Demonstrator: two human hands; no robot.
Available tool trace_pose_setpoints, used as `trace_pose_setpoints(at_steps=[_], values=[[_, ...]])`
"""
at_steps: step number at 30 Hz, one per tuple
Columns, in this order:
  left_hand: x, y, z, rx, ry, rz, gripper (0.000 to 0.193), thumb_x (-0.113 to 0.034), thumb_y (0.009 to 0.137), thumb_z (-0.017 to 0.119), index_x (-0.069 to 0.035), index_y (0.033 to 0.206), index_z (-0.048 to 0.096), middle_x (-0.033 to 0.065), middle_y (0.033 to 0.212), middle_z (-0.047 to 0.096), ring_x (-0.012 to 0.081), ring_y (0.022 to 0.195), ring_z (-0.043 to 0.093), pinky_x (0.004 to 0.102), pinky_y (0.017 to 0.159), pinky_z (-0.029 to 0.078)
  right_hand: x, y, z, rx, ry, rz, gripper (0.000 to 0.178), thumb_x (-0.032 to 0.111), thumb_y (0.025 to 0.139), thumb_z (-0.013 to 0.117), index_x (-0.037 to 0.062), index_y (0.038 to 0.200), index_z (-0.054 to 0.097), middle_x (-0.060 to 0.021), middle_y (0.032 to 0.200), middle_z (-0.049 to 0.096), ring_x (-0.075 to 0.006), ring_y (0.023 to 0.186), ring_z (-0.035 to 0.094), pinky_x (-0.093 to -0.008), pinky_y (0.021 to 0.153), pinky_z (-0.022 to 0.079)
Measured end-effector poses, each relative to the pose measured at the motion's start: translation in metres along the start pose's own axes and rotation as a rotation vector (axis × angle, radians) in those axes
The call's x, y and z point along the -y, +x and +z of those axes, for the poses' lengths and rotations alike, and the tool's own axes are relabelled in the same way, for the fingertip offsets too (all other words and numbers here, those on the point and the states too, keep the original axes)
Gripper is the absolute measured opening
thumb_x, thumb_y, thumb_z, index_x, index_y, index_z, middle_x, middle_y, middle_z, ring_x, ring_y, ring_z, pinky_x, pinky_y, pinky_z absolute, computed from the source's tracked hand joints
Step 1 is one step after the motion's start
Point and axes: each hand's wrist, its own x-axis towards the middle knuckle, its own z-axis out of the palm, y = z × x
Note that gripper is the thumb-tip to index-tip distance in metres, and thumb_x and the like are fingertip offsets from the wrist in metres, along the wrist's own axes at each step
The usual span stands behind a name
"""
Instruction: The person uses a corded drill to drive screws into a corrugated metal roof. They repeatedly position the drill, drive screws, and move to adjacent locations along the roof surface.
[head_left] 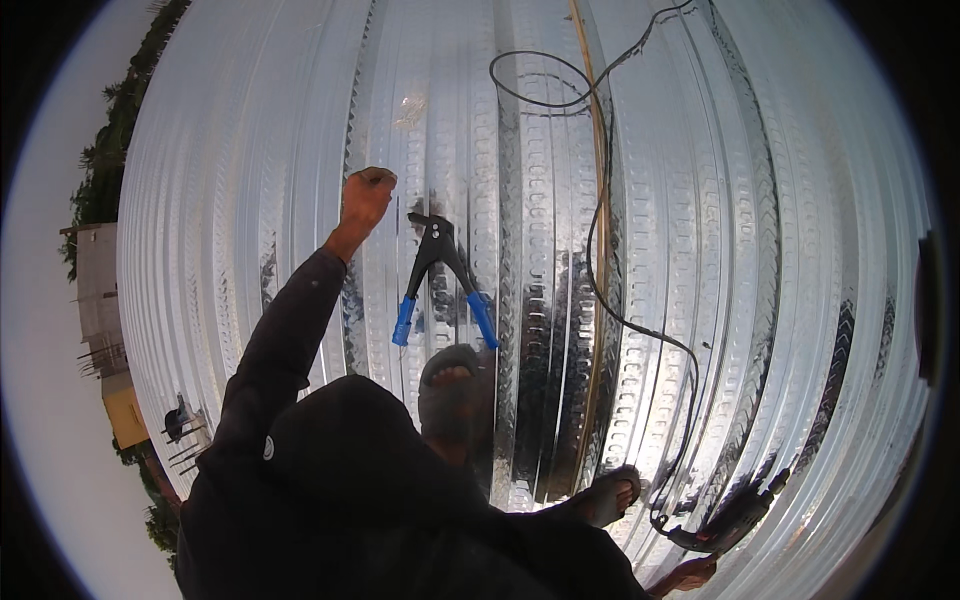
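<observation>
My left hand (366, 194) is stretched forward in a closed fist, pressed against the shiny ribbed metal sheeting (760, 200); I cannot see anything in it. Just right of it lies a hand riveter (441, 268) with black jaws and two blue grips spread apart. My right hand (688, 573) is at the lower edge, right beside the handle of a dark power drill (728, 521) lying on the sheeting. Whether it grips the drill is unclear. My sandalled feet (450, 378) (611, 494) stand on the ribs.
A black cable (604, 250) runs from the drill up the sheeting and loops at the top. A thin yellowish strip (600, 140) lies along one rib. Beyond the left edge of the sheeting are buildings (100, 300) and trees far below.
</observation>
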Motion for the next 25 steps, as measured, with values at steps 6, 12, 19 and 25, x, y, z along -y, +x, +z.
trace_pose_setpoints(at_steps=[6, 12, 19, 25], values=[[0.054, 0.072, -0.017, -0.310, 0.408, 0.014, 0.025, -0.026, 0.085, 0.067, -0.007, 0.098, 0.077, 0.0145, 0.095, 0.076, 0.0317, 0.088, 0.074, 0.0415, 0.078, 0.057, 0.079, -0.021, 0.034, -0.019, -0.276, -0.474, 0.052, 0.050, 0.088, 0.074, 0.0031, 0.109, 0.070, -0.0106, 0.080, 0.070, -0.0243, 0.070, 0.065, -0.0421, 0.064, 0.059], [0.031, 0.110, -0.016, -0.225, 0.351, 0.046, 0.050, -0.038, 0.087, 0.067, -0.008, 0.126, 0.067, 0.0222, 0.130, 0.064, 0.0386, 0.118, 0.064, 0.0472, 0.099, 0.051, 0.172, -0.112, 0.047, 0.031, -1.239, -1.671, 0.030, 0.027, 0.101, 0.060, 0.0023, 0.117, 0.067, -0.0175, 0.126, 0.067, -0.0283, 0.105, 0.068, -0.0455, 0.091, 0.057], [0.001, 0.135, 0.024, -0.217, 0.517, -0.032, 0.070, -0.041, 0.078, 0.077, -0.003, 0.135, 0.059, 0.0229, 0.137, 0.054, 0.0382, 0.129, 0.053, 0.0485, 0.101, 0.049, 0.182, -0.146, 0.076, 0.431, -1.056, -1.003, 0.045, 0.042, 0.098, 0.061, -0.0009, 0.109, 0.070, -0.0228, 0.101, 0.073, -0.0357, 0.094, 0.071, -0.0471, 0.090, 0.053], [0.009, 0.167, 0.039, -0.101, 0.247, -0.113, 0.055, -0.027, 0.077, 0.073, -0.007, 0.127, 0.063, 0.0181, 0.138, 0.053, 0.0371, 0.130, 0.048, 0.0534, 0.105, 0.044, 0.201, -0.092, 0.115, 0.625, -0.757, -0.849, 0.054, 0.051, 0.088, 0.074, 0.0057, 0.117, 0.073, -0.0121, 0.081, 0.072, -0.0324, 0.069, 0.065, -0.0445, 0.077, 0.059]])
